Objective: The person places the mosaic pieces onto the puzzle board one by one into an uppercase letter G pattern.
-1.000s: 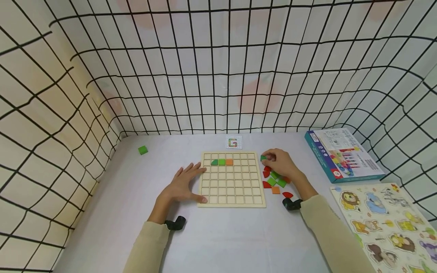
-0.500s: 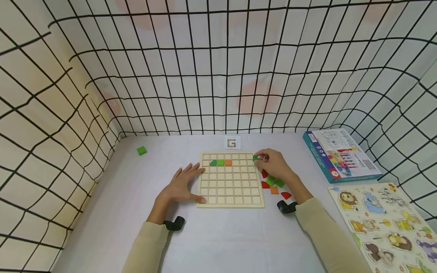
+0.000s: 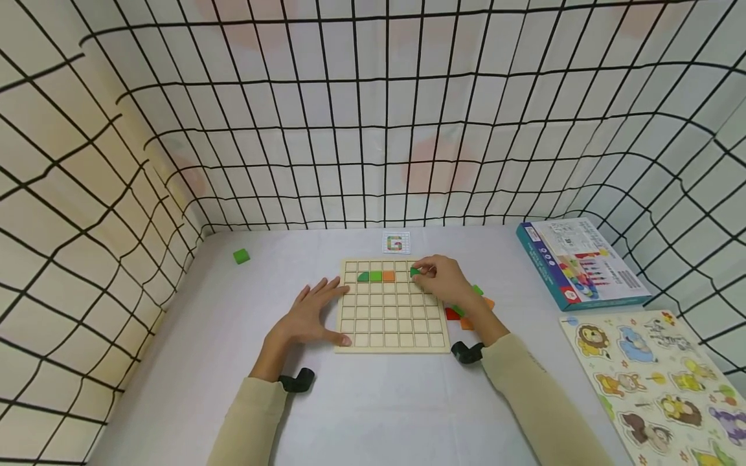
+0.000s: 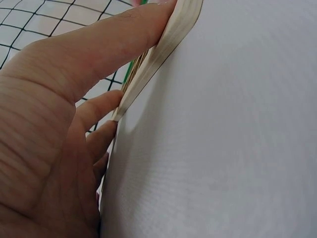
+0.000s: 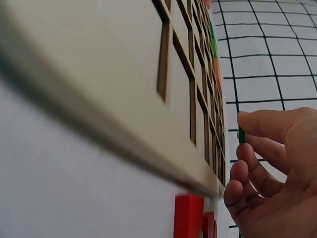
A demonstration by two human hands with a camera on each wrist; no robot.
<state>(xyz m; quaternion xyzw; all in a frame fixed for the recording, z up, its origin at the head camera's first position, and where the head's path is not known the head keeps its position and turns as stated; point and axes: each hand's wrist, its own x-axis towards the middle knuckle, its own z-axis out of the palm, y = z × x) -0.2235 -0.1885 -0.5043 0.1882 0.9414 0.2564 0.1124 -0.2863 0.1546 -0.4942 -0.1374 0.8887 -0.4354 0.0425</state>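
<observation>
Your L hand is resting w/ fingers spread, gripping nothing, thumb & fingertips touching the L edge of the grid board. Your R hand is pinching a dk green pc over the board's far R part; can't tell if it's touching. A green quarter-round, green square & orange square are sitting in one row, far L.

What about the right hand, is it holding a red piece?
No, the right hand pinches a green piece over the wooden board, while a red piece lies beside the board.
</observation>
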